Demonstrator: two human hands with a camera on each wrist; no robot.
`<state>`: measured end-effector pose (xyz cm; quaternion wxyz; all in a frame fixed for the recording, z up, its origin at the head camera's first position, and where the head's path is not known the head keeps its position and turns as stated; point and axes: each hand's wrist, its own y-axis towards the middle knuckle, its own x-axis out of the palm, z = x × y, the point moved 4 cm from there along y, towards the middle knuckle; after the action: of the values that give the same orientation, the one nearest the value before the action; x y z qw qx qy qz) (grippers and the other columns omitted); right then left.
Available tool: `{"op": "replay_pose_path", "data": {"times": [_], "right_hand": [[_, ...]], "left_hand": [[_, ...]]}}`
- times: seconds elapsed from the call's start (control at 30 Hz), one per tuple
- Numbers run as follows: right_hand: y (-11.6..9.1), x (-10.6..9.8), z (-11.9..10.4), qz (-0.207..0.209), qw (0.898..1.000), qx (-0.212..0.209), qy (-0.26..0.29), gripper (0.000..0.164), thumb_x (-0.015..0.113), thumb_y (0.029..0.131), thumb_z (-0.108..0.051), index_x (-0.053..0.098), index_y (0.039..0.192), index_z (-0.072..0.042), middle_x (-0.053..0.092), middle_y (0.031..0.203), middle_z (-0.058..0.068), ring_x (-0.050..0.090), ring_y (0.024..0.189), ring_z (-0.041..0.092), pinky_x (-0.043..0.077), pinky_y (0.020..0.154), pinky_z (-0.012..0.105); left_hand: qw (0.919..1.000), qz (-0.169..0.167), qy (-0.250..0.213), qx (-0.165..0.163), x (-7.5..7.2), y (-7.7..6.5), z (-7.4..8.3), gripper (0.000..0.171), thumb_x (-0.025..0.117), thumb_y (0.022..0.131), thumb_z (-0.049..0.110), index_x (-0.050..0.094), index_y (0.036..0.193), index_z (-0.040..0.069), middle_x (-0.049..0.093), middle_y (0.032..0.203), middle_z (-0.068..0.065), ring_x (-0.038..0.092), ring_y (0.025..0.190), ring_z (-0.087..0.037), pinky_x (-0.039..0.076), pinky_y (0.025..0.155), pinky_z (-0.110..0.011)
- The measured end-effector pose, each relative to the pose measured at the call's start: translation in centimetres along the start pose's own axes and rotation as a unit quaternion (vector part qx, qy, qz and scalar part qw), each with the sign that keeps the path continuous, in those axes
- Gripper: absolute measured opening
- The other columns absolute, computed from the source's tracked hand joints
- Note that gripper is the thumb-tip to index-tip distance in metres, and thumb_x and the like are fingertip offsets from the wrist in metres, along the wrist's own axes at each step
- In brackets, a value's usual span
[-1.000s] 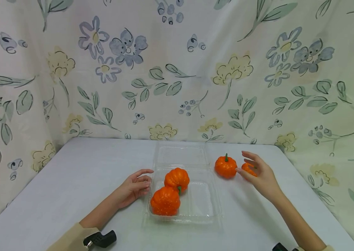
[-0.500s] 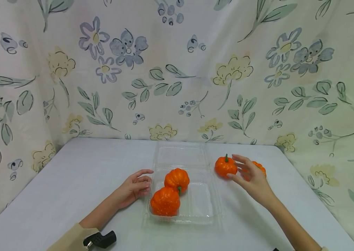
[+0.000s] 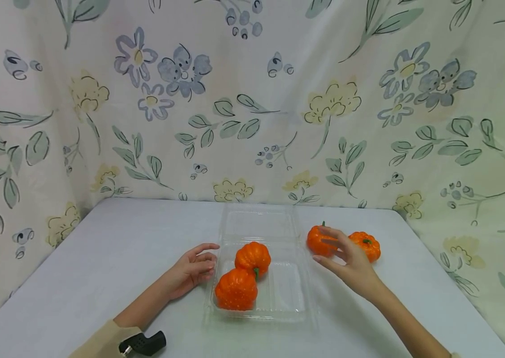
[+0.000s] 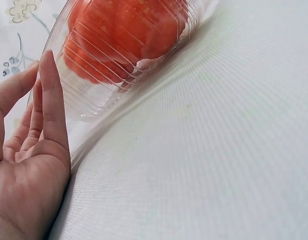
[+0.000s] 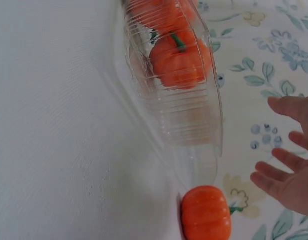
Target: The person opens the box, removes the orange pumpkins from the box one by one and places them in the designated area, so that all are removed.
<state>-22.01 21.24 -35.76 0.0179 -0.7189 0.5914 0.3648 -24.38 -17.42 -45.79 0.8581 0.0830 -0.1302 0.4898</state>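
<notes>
Beside the left wall of a clear plastic clamshell box (image 3: 288, 286), my left hand (image 3: 189, 273) rests with fingertips at the rim. Its fingers (image 4: 54, 107) look fairly straight in the left wrist view. Two orange mini pumpkins lie in the box's left half, one at the back (image 3: 252, 258) and one in front (image 3: 236, 290). My right hand (image 3: 353, 266) hovers right of the box with spread fingers and nothing in them. Behind its fingers, partly hidden, stands a third pumpkin (image 3: 317, 242) with a green stem. Another pumpkin (image 3: 367, 246) lies just beyond the hand's right side.
The box's lid (image 3: 258, 222) lies folded back behind it. All this sits on a white-covered table (image 3: 145, 233). A floral curtain (image 3: 252, 164) hangs along the table's back edge and sides. A black device (image 3: 142, 343) is at my left wrist.
My right hand has moved left and slightly down, away from the rightmost pumpkin and in front of the one beside it. My left hand and the pumpkins have stayed put.
</notes>
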Motion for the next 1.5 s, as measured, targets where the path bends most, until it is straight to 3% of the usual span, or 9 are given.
{"op": "replay_pose_path", "data": {"times": [0.1,0.23,0.47,0.83,1.5], "right_hand": [[0.2,0.5,-0.1,-0.005,1.000,-0.009,0.006,0.060,0.080,0.093,-0.006,0.054,0.146,-0.003,0.058,0.149,0.019,0.061,0.128,0.040,0.057,0.101,0.051],[0.4,1.2,-0.2,-0.013,1.000,-0.008,0.010,0.060,0.081,0.093,-0.010,0.055,0.147,-0.011,0.058,0.150,0.012,0.061,0.129,0.036,0.059,0.101,0.039],[0.9,2.7,-0.6,-0.035,0.999,-0.005,0.010,0.062,0.082,0.092,-0.013,0.055,0.147,-0.009,0.058,0.150,0.012,0.060,0.133,0.038,0.052,0.107,0.052],[2.1,5.4,-1.0,-0.088,0.995,-0.027,0.034,0.068,0.084,0.090,-0.009,0.052,0.150,-0.006,0.055,0.152,0.020,0.059,0.131,0.049,0.056,0.104,0.050],[3.7,9.1,-1.2,-0.189,0.980,-0.003,0.058,0.074,0.084,0.091,-0.011,0.048,0.155,-0.013,0.050,0.156,0.018,0.056,0.133,0.048,0.054,0.105,0.057]], "left_hand": [[1.0000,0.001,0.000,-0.002,0.0,0.0,0.0,0.035,0.054,0.108,0.003,0.050,0.140,0.016,0.064,0.106,0.004,0.066,0.084,-0.007,0.061,0.084,-0.020],[1.0000,0.000,0.001,-0.001,0.0,0.0,0.0,0.035,0.054,0.108,0.003,0.050,0.140,0.017,0.064,0.105,0.004,0.066,0.084,-0.007,0.061,0.084,-0.020],[1.0000,-0.001,-0.002,0.000,0.0,0.0,0.0,0.035,0.054,0.108,0.003,0.050,0.140,0.016,0.065,0.106,0.004,0.067,0.084,-0.007,0.061,0.084,-0.020],[1.0000,0.003,-0.001,-0.002,0.0,0.0,0.0,0.035,0.054,0.108,0.004,0.051,0.140,0.017,0.065,0.105,0.005,0.065,0.084,-0.007,0.061,0.083,-0.020],[1.0000,0.003,-0.005,-0.001,-0.1,0.0,-0.1,0.035,0.054,0.107,0.002,0.049,0.140,0.015,0.065,0.104,0.005,0.065,0.083,-0.006,0.061,0.082,-0.020]]}}
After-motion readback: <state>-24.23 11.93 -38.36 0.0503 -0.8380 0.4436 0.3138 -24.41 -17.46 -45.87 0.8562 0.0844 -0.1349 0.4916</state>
